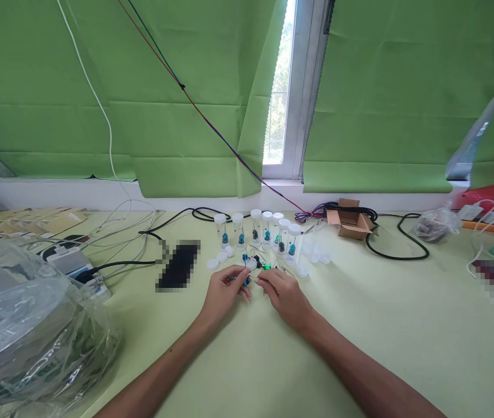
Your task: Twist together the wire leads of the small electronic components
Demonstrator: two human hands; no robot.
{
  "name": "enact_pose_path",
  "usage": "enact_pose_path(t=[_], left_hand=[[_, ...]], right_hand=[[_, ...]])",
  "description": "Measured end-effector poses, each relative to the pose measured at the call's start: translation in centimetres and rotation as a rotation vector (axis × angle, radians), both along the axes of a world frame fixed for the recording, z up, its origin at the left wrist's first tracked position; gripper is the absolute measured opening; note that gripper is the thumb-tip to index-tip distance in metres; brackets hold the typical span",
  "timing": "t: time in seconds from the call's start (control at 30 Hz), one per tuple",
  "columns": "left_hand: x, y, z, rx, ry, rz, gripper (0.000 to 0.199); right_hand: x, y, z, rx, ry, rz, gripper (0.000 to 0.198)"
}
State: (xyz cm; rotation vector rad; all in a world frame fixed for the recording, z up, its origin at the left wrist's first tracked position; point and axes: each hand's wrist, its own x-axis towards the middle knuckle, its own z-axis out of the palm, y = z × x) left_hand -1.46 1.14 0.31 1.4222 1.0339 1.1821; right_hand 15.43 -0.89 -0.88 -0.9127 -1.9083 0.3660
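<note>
Over the middle of the table, my left hand (224, 291) is closed in a pinch around a small blue piece (246, 282), partly hidden by the fingers. My right hand (285, 292) sits just beside it, thumb and fingers pressed together at a thin metal pin (253, 278) between the two hands. Whether both hands touch this pin is too small to tell. Just beyond my fingertips lie a bright green piece (266, 266), dark small pieces and several thin metal pins. Behind them stand several clear tubes (241, 230) with white caps, holding blue, black or green pieces with pins.
Loose white caps (213, 264) lie left of the tubes. An open cardboard box (349, 220) and black cable (397, 257) are at back right. A dark pixelated object (179, 266) lies left, near a power strip (72, 264). A plastic-wrapped bundle (33, 325) fills the left front.
</note>
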Motion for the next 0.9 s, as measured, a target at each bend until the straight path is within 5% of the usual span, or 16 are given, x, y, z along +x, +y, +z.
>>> enact_pose_path(t=[0.4,0.9], left_hand=[[0.1,-0.2,0.0,0.041,0.051,0.009,0.027],[0.0,-0.1,-0.5,0.044,0.070,0.014,0.026]], right_hand=[[-0.1,0.0,-0.1,-0.052,-0.003,-0.035,0.023],[-1.3,-0.4,-0.2,-0.566,0.479,0.084,0.029]])
